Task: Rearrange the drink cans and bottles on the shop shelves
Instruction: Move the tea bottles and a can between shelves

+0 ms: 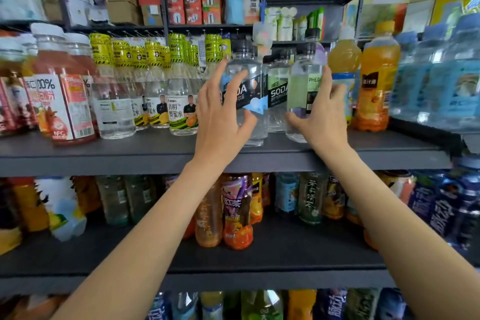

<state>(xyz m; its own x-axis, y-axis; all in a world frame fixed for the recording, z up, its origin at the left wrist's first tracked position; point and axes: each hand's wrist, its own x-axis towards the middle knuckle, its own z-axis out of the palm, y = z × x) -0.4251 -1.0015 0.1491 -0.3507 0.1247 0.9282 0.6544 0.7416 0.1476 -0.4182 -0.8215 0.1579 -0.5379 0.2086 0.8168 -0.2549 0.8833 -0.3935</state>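
On the upper grey shelf (145, 157) stand three clear soda bottles with black caps. My left hand (220, 117) grips the left one, a blue-labelled SODA bottle (250, 65), with fingers round its left side and the thumb low on its front. A green-labelled SODA bottle (278, 97) stands between the two, a little further back. My right hand (326, 114) holds the right one, a pale green and purple bottle (304, 80), with the thumb at its base and fingers round its right side. Both held bottles stand upright near the shelf's front edge.
Honey-water bottles with yellow caps (181, 101) and red juice bottles (62, 101) fill the shelf's left. Orange juice bottles (376, 86) and blue water bottles (452, 78) stand right. The lower shelf (285, 247) holds mixed tea and juice bottles. Boxes sit on the top shelf (192, 5).
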